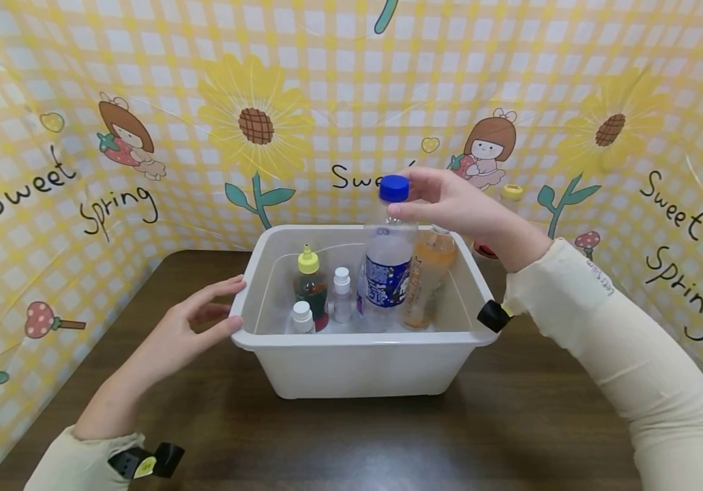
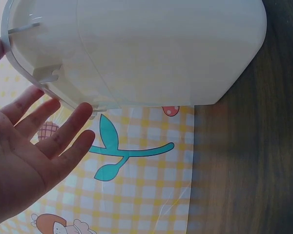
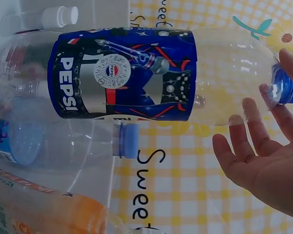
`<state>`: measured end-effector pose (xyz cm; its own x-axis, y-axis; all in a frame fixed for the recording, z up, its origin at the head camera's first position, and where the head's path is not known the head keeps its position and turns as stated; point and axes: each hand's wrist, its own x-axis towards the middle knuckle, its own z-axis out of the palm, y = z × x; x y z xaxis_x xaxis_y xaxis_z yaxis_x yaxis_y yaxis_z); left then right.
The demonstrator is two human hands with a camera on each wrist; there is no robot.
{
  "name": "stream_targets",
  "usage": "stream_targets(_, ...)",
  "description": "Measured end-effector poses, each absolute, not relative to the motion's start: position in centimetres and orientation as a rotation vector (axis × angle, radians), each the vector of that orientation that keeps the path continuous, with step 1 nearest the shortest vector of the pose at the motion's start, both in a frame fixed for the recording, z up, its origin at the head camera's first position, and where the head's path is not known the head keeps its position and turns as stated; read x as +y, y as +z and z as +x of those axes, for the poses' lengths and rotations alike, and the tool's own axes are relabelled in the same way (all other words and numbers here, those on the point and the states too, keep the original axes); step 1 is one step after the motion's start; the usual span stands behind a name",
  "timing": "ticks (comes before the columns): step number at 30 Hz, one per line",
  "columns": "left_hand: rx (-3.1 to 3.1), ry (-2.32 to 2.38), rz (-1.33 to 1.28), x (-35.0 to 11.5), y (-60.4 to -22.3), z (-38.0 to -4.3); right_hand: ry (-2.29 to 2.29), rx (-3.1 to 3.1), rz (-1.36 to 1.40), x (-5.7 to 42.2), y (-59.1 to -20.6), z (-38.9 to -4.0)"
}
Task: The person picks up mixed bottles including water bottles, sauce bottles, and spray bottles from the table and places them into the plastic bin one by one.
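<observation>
My right hand (image 1: 449,201) pinches an empty clear Pepsi bottle (image 1: 389,273) by its neck, just under the blue cap. The bottle stands upright inside the white plastic tub (image 1: 363,372), its blue label facing me in the head view. In the right wrist view its Pepsi label (image 3: 122,75) is plain, with thumb and fingers at the neck. My left hand (image 1: 182,334) touches the tub's left rim with thumb and fingertips. The left wrist view shows those fingers (image 2: 71,129) nearly straight against the rim.
Inside the tub are a dark bottle with a yellow nozzle (image 1: 308,262), two small white-capped bottles, an orange-labelled bottle (image 1: 427,273), and a clear bottle with a light blue cap (image 3: 127,140). A yellow-capped bottle (image 1: 511,193) stands behind my right wrist. Patterned cloth surrounds the brown table (image 1: 204,436).
</observation>
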<state>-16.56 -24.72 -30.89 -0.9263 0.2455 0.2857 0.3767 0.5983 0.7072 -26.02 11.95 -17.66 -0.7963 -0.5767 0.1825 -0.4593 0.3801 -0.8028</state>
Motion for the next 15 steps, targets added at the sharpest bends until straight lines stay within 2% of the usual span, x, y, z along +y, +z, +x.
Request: stream_targets(15,-2.674,-1.222,-0.512,-24.7,-30.9,-16.5,-1.273,2.313,-1.079,10.1,-19.8,-27.7)
